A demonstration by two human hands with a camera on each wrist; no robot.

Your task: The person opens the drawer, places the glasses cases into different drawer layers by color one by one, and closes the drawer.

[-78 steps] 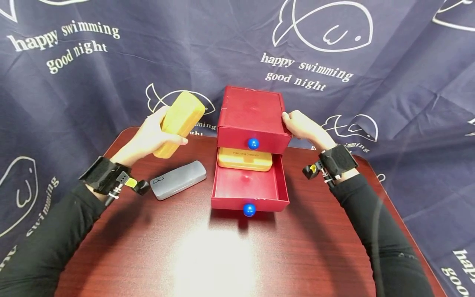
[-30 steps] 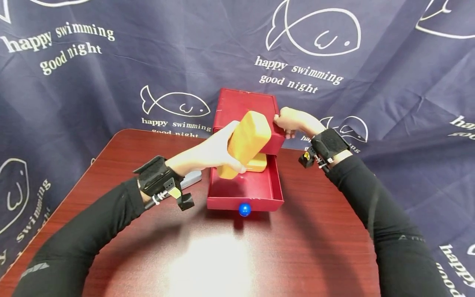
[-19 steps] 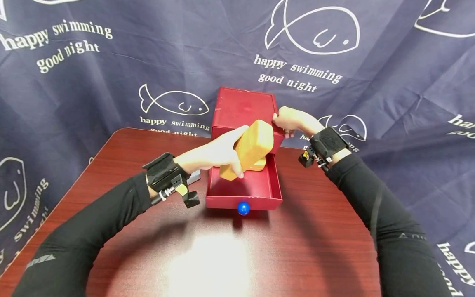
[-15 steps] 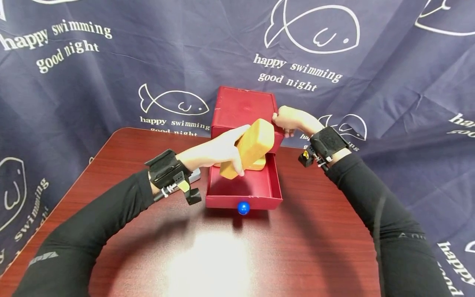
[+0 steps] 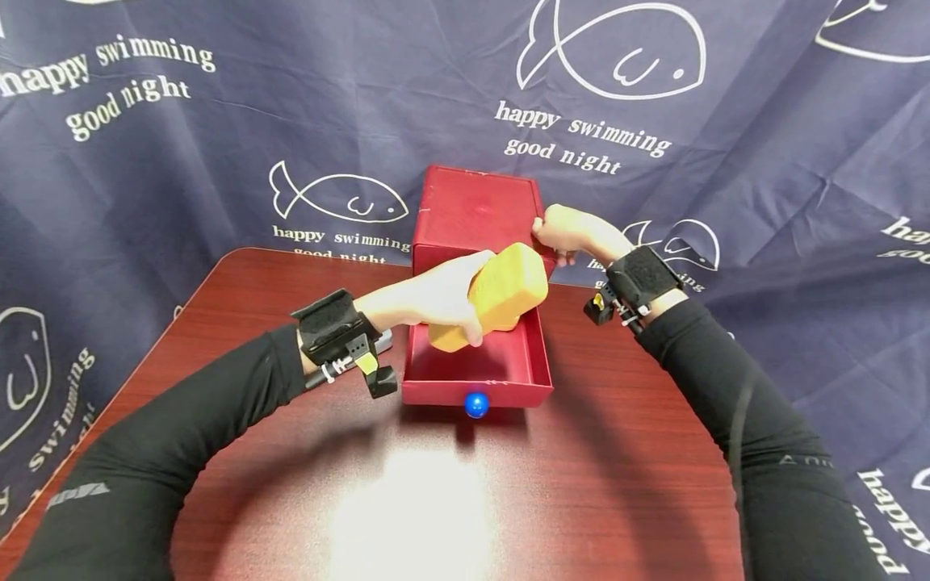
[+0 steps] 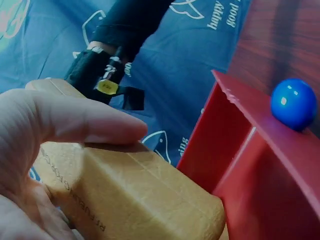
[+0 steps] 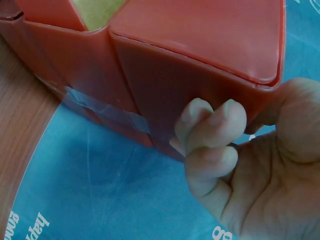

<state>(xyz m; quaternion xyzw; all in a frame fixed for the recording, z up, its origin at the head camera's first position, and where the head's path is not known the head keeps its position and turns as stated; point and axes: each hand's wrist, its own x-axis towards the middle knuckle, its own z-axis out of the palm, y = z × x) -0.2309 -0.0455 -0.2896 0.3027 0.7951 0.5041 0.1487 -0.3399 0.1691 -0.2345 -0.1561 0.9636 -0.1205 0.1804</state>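
In the head view my left hand grips a yellow glasses case, tilted above the pulled-out lower drawer of a red drawer box. The left wrist view shows the thumb across the case, its end close to the drawer wall. A second yellow case lies at the back of that drawer, mostly covered by the held one. My right hand holds the box's right side near the top; its fingers curl against the side wall in the right wrist view.
A blue ball knob sticks out from the lower drawer's front. Left of the drawer, a grey glasses case is mostly hidden behind my left wrist. All stand on a reddish wooden table, with a dark blue printed curtain behind.
My left hand has carried the yellow case rightward from over the table to above the lower drawer, lately turning it flatter. My right hand stays at the box, its fingers more curled.
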